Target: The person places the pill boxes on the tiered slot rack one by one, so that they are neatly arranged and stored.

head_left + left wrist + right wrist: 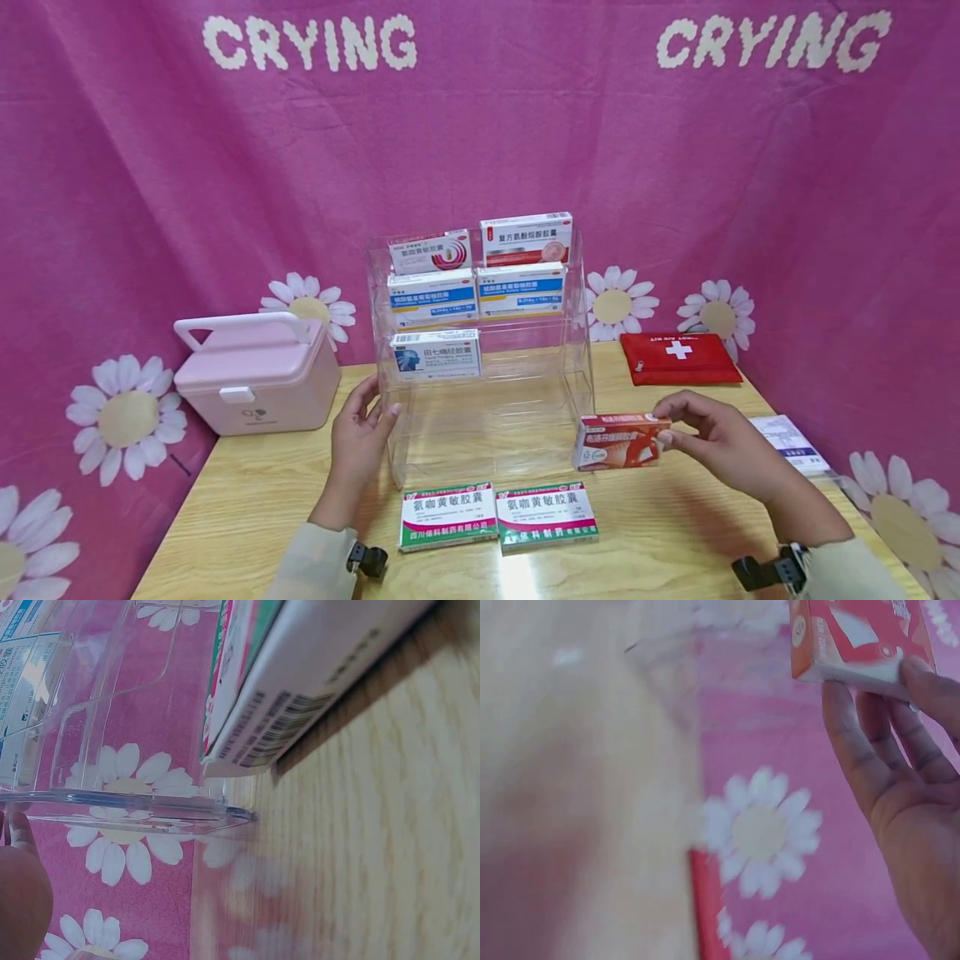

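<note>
- The red box (621,442) is held by the right hand (716,442), its right end pinched between thumb and fingers; its printed front is turned toward the head camera.
- The red box is seen in front of the lower right corner of the clear rack (487,417); whether the rack is touched by it cannot be told.
- The left side wall of the clear rack is gripped by the left hand (360,429), with the thumb laid over the front edge and the fingers outside; the fingers are only partly shown in the left wrist view.
- On the rack's top tier, a pink-ringed box (430,252) is placed at left and a red-banded box (527,239) at right.
- The tier below is filled by two blue-banded boxes (432,298), side by side.
- One white-and-grey box (437,356) is set at the left of the next tier down.
- Two green-edged boxes (448,517) are laid flat on the desk (240,517), just beside each other, in front of the rack.
- A red pouch (678,360) marked with a white cross is placed at the right rear, and a white-and-blue box (791,446) is partly hidden by the right arm.
- A pink case (255,383) is stood at the left.
</note>
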`<state>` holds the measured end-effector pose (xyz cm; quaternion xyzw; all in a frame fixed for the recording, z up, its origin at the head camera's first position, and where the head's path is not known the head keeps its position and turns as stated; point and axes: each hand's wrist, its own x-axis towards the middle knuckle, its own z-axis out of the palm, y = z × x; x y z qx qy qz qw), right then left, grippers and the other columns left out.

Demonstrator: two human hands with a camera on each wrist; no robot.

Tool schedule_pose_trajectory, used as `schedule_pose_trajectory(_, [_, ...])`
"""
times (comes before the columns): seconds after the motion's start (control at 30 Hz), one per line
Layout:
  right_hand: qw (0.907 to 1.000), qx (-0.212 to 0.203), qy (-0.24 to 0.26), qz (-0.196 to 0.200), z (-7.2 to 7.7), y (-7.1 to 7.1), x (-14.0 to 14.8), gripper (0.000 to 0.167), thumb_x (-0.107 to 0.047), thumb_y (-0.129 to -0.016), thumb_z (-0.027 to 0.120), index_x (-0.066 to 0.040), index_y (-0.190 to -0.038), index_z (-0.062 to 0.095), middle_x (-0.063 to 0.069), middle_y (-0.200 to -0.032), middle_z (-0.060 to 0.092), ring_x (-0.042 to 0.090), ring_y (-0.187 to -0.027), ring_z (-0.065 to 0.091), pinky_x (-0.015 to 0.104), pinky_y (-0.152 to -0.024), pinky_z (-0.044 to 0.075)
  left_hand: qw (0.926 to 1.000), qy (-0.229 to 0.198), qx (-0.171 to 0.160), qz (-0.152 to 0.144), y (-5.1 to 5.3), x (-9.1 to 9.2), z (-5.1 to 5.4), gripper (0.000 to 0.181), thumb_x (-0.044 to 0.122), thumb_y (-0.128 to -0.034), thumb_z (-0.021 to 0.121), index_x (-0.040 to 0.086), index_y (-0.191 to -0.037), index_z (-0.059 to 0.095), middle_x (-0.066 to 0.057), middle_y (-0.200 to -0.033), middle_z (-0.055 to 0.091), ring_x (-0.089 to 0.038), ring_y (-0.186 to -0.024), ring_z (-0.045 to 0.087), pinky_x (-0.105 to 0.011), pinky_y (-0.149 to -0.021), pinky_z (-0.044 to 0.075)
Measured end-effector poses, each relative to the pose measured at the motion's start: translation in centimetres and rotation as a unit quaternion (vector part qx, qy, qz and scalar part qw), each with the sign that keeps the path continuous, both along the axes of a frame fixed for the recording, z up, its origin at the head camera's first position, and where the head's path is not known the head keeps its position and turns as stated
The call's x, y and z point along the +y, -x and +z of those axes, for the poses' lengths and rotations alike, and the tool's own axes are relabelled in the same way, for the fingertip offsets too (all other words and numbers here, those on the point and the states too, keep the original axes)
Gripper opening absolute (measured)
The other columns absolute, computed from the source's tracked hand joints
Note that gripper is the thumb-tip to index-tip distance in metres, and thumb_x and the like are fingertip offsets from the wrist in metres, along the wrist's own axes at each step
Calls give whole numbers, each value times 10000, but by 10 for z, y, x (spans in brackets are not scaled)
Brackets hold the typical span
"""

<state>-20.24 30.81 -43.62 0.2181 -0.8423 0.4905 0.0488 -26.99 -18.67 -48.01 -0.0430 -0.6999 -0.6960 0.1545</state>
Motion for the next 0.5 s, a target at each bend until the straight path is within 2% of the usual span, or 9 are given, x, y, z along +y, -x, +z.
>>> schedule_pose_trajectory(0.13, [9993,196,56,-311,29,16,-33,252,-54,-1007,765,-95,-1247,698,61,-1200,706,134,-1020,717,227,-828,680,10000,18,51,-15,0,-1,1,596,-100,-1007,695,-24,-1567,504,-248,-1568,541,-358,-1496,515,-178,-1146,516])
schedule_pose_trajectory(0.23, [9971,566,129,-492,50,30,-58,259,-41,-997,777,-88,-1244,713,106,-1211,720,145,-980,710,217,-812,678,9999,98,58,4,0,-2,0,591,-85,-1016,692,-11,-1572,504,-238,-1564,545,-353,-1493,515,-151,-1125,521])
schedule_pose_trajectory(0.33, [9930,1046,92,-540,68,46,-79,255,-22,-998,772,-86,-1242,740,106,-1230,747,154,-1021,696,188,-832,664,9999,146,58,30,1,-2,-1,589,-80,-1018,694,-11,-1572,506,-241,-1559,550,-352,-1487,521,-131,-1107,523])
schedule_pose_trajectory(0.4, [9900,1297,44,-562,78,55,-90,251,-13,-1001,764,-95,-1238,762,89,-1238,749,175,-1084,690,247,-888,685,9999,143,63,35,1,-2,-2,590,-80,-1015,699,-15,-1569,509,-249,-1558,549,-337,-1479,528,-141,-1116,523])
schedule_pose_trajectory(0.5, [9843,1623,-137,-686,88,68,-102,258,1,-995,764,-95,-1233,777,91,-1257,746,244,-1158,697,397,-934,691,9999,109,33,-17,3,-2,-1,593,-77,-1015,701,-11,-1571,508,-239,-1565,548,-323,-1486,524,-154,-1130,521])
